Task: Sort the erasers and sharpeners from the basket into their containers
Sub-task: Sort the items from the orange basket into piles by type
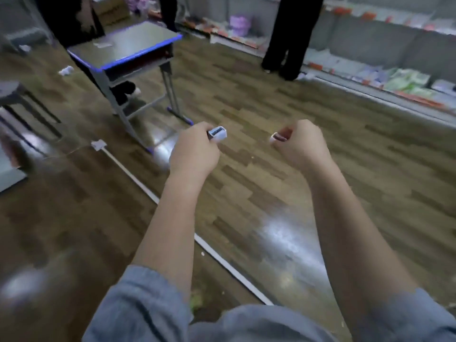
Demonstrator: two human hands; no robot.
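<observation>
Over the floor, 2 hands: left hand [195,149] grips 1 white item [217,134], right hand [299,144] 1 reddish item [280,137].

Prob. a stationery shop or school-supply room: low shelves [385,77] along far wall w/ packaged goods, blurred; blue-edged school desk [124,48] on wood-pattern floor [271,114]; stool [14,95] at left; standing legs [291,35] by shelves.

We hold both bare forearms stretched forward and well apart, blue sleeves pushed up near the elbows; our left hand [195,150] curls its fingers round a small item, and our right hand [299,144] is fisted, pinching another at its fingertips
</observation>
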